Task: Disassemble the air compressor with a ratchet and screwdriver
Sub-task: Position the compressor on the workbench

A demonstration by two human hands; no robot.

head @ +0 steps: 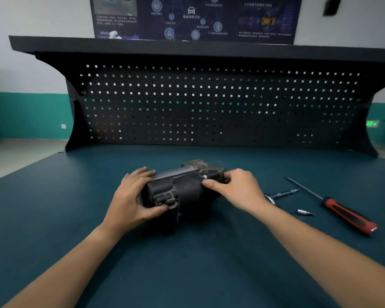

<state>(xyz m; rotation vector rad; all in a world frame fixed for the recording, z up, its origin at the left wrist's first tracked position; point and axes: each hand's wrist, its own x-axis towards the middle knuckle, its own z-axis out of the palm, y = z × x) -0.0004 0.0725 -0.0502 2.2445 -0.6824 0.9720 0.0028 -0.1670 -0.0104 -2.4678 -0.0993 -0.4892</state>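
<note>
The air compressor, a dark, grimy cylindrical unit, lies on its side in the middle of the green bench top. My left hand grips its near left end, thumb on the front face and fingers over the top. My right hand holds the right end, fingers curled over the top beside a small silver fitting. To the right lie the ratchet, a small socket bit and a red-and-black-handled screwdriver, all apart from my hands.
A black pegboard back panel with a shelf on top rises at the far edge of the bench. A dark poster hangs on the wall above. The bench's left edge runs diagonally past my left arm.
</note>
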